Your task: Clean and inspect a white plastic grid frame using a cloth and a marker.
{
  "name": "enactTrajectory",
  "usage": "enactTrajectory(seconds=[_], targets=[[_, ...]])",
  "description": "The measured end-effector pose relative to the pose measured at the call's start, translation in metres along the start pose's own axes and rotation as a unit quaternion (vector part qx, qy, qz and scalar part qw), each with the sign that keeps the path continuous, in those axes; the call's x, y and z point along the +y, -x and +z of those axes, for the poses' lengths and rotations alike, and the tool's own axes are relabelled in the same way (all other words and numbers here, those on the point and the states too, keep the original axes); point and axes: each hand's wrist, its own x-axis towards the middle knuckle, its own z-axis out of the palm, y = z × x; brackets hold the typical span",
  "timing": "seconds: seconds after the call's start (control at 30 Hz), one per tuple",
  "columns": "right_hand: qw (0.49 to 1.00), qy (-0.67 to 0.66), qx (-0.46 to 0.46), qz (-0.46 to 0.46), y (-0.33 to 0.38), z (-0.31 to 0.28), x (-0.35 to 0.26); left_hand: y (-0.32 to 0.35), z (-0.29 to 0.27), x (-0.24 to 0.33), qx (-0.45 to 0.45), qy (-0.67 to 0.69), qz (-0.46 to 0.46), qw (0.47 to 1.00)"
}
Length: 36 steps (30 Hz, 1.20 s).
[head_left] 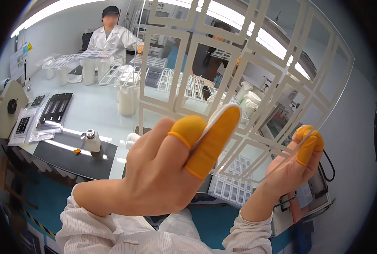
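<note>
A large clear sheet (186, 70) printed with pale rectangular frames stands tilted up before me. My right hand (300, 154) grips its lower right edge, yellow cots covering the thumb and a finger. In front of the sheet my left hand (165, 165) is closed, thumb and forefinger in yellow finger cots pressed together. A thin white piece (216, 115) shows along the thumb's edge between them. Most of that piece is hidden, so its kind cannot be made out. Whether the left fingers touch the sheet is unclear.
On the table stand a small white bottle (92, 140), yellow finger cots (77, 151), black trays (55, 111) and white tubs (126, 100) carrying framed sheets. A tape dispenser-like machine (11, 106) is at far left. A co-worker (112, 38) stands across the table; another person appears through the sheet.
</note>
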Motion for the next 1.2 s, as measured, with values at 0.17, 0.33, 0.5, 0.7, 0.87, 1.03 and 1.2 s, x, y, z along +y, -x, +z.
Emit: enactTrajectory(seconds=[0.17,0.33,0.5,0.7,0.87,1.03,1.2], targets=[[0.999,-0.04,0.001,0.009,0.001,0.001,-0.001,-0.006,0.006,-0.003,0.022,-0.016,-0.011,1.0],[0.995,-0.089,-0.036,0.004,0.0,-0.004,0.0,-0.022,0.008,-0.018,0.115,-0.087,0.088,0.986],[0.989,-0.139,-0.031,0.044,0.0,-0.011,0.005,-0.003,0.012,-0.006,0.1,0.028,-0.012,0.994],[0.981,-0.172,-0.077,0.052,-0.003,-0.019,0.012,-0.008,0.009,-0.012,0.074,0.021,-0.017,0.997],[0.98,-0.168,-0.081,0.068,-0.002,-0.018,0.013,-0.014,0.005,-0.017,0.069,-0.05,0.027,0.996],[0.971,-0.196,-0.101,0.094,-0.006,-0.021,0.014,0.008,0.013,-0.007,0.105,0.049,0.003,0.993],[0.982,-0.145,-0.046,0.114,-0.004,-0.006,0.011,0.014,0.012,-0.002,0.082,0.053,-0.01,0.995]])
